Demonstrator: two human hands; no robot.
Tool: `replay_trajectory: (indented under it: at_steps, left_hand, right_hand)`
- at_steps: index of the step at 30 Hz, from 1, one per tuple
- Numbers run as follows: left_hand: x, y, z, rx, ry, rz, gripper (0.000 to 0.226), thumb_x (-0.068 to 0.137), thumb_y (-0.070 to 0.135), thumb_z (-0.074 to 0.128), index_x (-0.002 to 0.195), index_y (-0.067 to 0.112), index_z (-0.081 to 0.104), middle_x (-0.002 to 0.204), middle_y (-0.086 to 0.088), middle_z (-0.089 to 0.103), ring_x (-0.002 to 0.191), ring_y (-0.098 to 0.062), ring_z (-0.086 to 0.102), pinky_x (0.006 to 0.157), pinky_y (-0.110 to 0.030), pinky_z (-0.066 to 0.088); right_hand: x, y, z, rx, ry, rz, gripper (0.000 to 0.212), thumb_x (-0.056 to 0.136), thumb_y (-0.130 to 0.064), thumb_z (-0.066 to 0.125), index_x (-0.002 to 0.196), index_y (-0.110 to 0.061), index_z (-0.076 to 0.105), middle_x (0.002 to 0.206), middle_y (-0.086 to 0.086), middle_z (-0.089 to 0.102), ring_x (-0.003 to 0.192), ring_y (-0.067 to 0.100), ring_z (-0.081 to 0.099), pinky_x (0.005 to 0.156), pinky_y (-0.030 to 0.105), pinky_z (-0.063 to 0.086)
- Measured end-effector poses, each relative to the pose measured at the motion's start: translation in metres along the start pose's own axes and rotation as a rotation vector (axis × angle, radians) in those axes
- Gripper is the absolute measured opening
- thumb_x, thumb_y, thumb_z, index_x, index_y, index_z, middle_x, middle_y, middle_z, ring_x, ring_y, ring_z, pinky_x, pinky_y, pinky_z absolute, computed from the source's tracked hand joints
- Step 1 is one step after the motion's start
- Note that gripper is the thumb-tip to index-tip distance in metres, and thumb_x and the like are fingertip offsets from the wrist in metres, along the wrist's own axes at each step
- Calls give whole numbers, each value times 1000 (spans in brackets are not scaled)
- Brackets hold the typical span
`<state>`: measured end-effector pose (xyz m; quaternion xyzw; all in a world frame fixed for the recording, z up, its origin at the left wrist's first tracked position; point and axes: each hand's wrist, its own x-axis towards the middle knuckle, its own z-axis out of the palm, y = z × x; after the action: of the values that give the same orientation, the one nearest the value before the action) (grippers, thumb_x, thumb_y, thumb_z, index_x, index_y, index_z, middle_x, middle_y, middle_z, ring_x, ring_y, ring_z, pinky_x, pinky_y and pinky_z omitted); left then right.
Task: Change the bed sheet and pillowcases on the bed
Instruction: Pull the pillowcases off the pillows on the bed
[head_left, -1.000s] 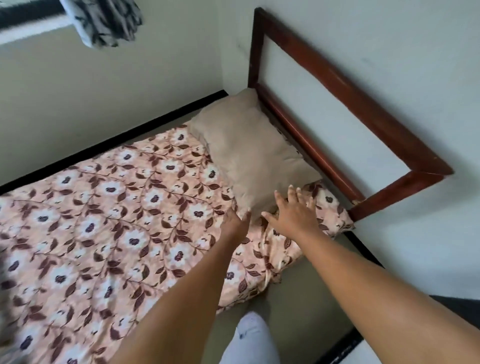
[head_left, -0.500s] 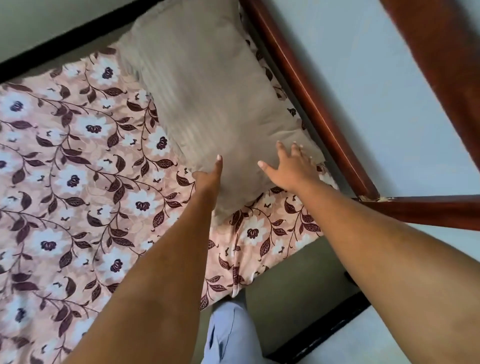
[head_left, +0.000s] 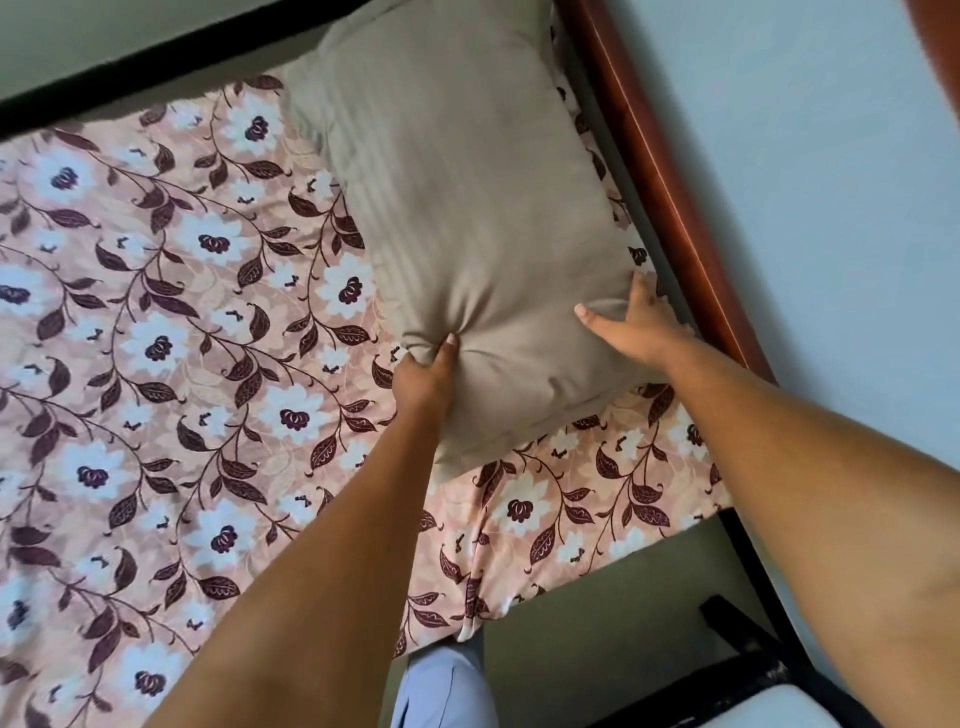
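Left hand (head_left: 423, 376) is clamped on the near long edge of the pillow (head_left: 467, 208). The thumb sits on top, the fingers are tucked under out of sight, and the fabric is bunched into a tight pucker right at the grip. Right hand (head_left: 634, 325) has the pillow's near corner on the headboard side, with the thumb stretched across the top face and the fingers hooked round the side edge. So both hands hold the same pillow, one on either side of its near end, and both bare forearms reach in from the bottom of the view.

The pillow is taupe with a faint woven stripe. It lies at the head end of the bed, its long side running along the headboard rail (head_left: 660, 182), its far end up by the bed's far corner. Whether the near end is lifted off the bed I can't tell.

Under it the floral bed sheet (head_left: 182, 364), pink with white blooms and dark leaves, covers the mattress. It hangs in folds over the near edge and bunches at the near head corner.

Beyond the dark wooden rail is a pale wall (head_left: 805, 156). Below the bed's near edge there's grey-green floor (head_left: 597, 597), a light blue trouser leg (head_left: 441, 686) and a black frame (head_left: 753, 654) at bottom right.
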<state>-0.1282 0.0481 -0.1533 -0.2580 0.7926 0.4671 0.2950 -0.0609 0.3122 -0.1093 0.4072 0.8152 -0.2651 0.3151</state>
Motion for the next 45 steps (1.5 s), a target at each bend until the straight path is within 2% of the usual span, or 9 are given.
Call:
replay_trajectory:
  at_steps: [3, 7, 10, 13, 17, 22, 26, 33, 45]
  left_hand:
    - [-1, -5, -24, -39, -10, -36, 46, 88, 53, 70, 110, 13, 61, 103, -8, 63, 103, -28, 62, 94, -35, 48]
    - [-9, -15, -76, -65, 15, -58, 59, 86, 55, 71, 122, 9, 61, 111, -8, 65, 106, -29, 61, 98, -37, 48]
    - [-21, -17, -110, -75, -11, -70, 62, 84, 56, 73, 128, 13, 59, 116, -5, 65, 109, -28, 61, 100, -38, 48]
    - [-45, -12, -135, -27, -11, 11, 54, 90, 41, 73, 133, 13, 57, 113, -1, 62, 105, -21, 58, 92, -31, 43]
    - [-78, -6, -162, 88, 28, 134, 60, 84, 44, 75, 132, 13, 57, 125, -10, 67, 117, -30, 63, 101, -40, 49]
    - [-129, 8, -206, 187, 110, 287, 53, 83, 52, 70, 121, 16, 58, 114, -9, 70, 104, -31, 66, 88, -42, 53]
    - [-176, 4, -253, 254, 184, 404, 42, 86, 49, 68, 109, 15, 58, 106, -10, 70, 98, -35, 66, 78, -40, 52]
    - [-254, -46, -358, 249, 261, 579, 32, 91, 46, 64, 102, 18, 56, 99, -6, 67, 89, -29, 64, 71, -38, 50]
    - [-310, -147, -590, 270, 504, 544, 38, 92, 50, 61, 103, 14, 57, 102, -9, 68, 95, -33, 64, 76, -41, 51]
  right_hand:
    - [-7, -9, 2, 153, -15, 16, 133, 55, -103, 50, 160, -30, 12, 164, 4, 29, 148, 34, 32, 119, 58, 28]
    - [-35, -15, 13, 307, -170, -44, 95, 66, -90, 63, 139, -31, 56, 136, -3, 62, 127, 28, 56, 110, 44, 43]
    - [-60, -20, 33, 461, -110, -63, 80, 64, -85, 71, 120, -28, 66, 117, -5, 70, 110, 22, 64, 97, 38, 49]
    - [-92, -34, 55, 592, -3, -98, 62, 76, -64, 79, 122, -24, 66, 115, -3, 72, 107, 21, 67, 98, 39, 53]
    - [-135, -52, 69, 551, 119, -130, 53, 91, -41, 73, 136, -16, 57, 126, 8, 69, 118, 30, 63, 105, 42, 49]
    - [-209, -74, 55, 486, 232, -195, 44, 100, -37, 61, 134, -11, 55, 131, 15, 65, 122, 35, 60, 102, 41, 48]
    - [-285, -94, 50, 403, 332, -258, 31, 103, -32, 56, 120, -6, 56, 122, 18, 66, 112, 37, 61, 81, 36, 42]
    - [-411, -110, 98, 371, 448, -356, 27, 104, -32, 54, 113, -7, 55, 114, 21, 68, 106, 41, 63, 78, 39, 44]
    - [-564, -230, 221, 393, 381, -622, 24, 101, -33, 57, 90, -13, 48, 99, 23, 67, 95, 44, 63, 71, 44, 44]
